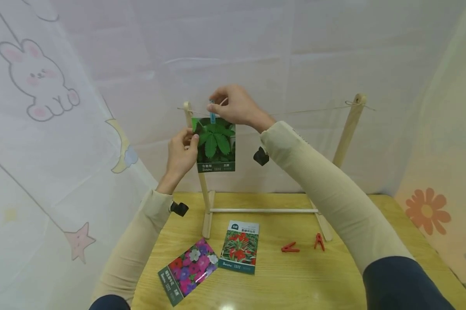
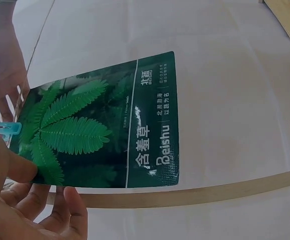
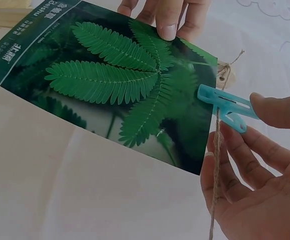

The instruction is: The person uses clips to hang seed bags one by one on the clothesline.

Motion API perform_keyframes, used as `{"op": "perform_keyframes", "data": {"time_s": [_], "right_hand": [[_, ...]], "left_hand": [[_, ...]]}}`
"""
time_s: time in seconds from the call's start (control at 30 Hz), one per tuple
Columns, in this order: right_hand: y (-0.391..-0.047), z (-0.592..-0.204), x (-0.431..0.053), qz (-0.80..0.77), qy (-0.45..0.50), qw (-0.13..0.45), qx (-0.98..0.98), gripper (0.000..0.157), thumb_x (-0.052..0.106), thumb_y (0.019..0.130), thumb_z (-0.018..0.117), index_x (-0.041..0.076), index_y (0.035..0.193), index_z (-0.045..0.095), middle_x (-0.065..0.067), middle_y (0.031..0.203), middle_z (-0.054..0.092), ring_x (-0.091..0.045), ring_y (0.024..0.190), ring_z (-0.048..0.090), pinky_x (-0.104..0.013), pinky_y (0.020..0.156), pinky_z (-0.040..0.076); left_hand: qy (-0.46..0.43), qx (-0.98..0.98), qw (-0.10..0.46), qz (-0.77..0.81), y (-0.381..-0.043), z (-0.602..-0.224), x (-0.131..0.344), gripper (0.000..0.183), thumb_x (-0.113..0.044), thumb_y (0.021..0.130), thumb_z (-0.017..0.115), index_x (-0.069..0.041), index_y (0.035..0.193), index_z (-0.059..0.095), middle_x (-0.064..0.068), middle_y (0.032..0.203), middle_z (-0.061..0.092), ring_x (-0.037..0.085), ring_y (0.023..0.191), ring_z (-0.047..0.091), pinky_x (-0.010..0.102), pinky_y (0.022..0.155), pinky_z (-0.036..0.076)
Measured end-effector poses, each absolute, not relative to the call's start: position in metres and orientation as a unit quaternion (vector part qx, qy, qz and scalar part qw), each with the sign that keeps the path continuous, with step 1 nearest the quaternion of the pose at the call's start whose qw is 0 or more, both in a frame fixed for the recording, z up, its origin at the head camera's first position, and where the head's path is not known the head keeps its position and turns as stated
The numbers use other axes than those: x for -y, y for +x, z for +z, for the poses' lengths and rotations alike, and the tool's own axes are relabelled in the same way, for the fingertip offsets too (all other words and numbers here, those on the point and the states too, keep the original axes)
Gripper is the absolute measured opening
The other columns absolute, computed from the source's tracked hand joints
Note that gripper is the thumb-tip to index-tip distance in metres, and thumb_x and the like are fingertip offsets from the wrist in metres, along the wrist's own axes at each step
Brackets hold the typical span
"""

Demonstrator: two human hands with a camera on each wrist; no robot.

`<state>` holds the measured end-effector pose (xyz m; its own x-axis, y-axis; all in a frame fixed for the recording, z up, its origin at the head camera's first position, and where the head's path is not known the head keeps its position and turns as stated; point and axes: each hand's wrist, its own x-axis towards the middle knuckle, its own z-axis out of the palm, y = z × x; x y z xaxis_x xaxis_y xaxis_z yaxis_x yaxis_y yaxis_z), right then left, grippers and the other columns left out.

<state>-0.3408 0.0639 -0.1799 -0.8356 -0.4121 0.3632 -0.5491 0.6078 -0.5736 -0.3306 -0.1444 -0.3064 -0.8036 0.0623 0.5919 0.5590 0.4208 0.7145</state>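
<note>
A green seed packet (image 1: 216, 144) with a fern-like leaf picture hangs upright at the left end of a twine line (image 3: 216, 175). My left hand (image 1: 183, 150) pinches its left edge, thumb on the printed front and fingers behind. At the packet's top edge, a light blue clothespin (image 3: 227, 106) sits over both the twine and the packet. My right hand (image 1: 237, 105) holds this clothespin, with the thumb on one arm and fingertips by the other. In the left wrist view, the blue clothespin (image 2: 8, 128) shows at the packet's top.
A wooden frame with a left post (image 1: 203, 189) and right post (image 1: 349, 129) carries the twine; a white bar (image 1: 264, 210) joins its feet. On the wooden table (image 1: 279, 284) lie a petunia-like flower packet (image 1: 188, 271), a red flower packet (image 1: 239, 247) and red clothespins (image 1: 290, 247).
</note>
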Motion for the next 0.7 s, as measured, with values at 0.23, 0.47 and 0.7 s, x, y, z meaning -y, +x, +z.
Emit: {"op": "perform_keyframes", "data": {"time_s": [0.23,0.47,0.7], "right_hand": [[-0.340,-0.179,-0.065,0.351,0.269,0.093,0.892,0.044,0.027,0.107,0.068,0.001,0.142,0.064,-0.016,0.134,0.069,-0.032,0.123,0.066,-0.044,0.104,0.057],[-0.341,-0.180,-0.066,0.356,0.271,0.084,0.890,0.047,0.027,0.105,0.070,0.000,0.143,0.062,-0.017,0.132,0.069,-0.032,0.121,0.067,-0.044,0.103,0.057],[-0.341,-0.182,-0.066,0.357,0.271,0.078,0.891,0.047,0.027,0.105,0.070,0.000,0.143,0.062,-0.016,0.131,0.069,-0.032,0.120,0.067,-0.044,0.103,0.057]], "left_hand": [[-0.194,0.802,0.243,-0.509,-0.330,-0.306,0.146,0.026,-0.010,0.109,0.059,0.005,0.129,0.066,0.025,0.117,0.076,0.042,0.105,0.074,0.053,0.093,0.062],[-0.201,0.802,0.236,-0.510,-0.329,-0.308,0.153,0.024,-0.006,0.106,0.062,0.004,0.127,0.066,0.024,0.118,0.074,0.041,0.107,0.074,0.052,0.097,0.061],[-0.206,0.803,0.233,-0.507,-0.328,-0.312,0.163,0.023,-0.006,0.105,0.064,0.001,0.126,0.069,0.020,0.121,0.074,0.038,0.106,0.075,0.052,0.096,0.062]]}}
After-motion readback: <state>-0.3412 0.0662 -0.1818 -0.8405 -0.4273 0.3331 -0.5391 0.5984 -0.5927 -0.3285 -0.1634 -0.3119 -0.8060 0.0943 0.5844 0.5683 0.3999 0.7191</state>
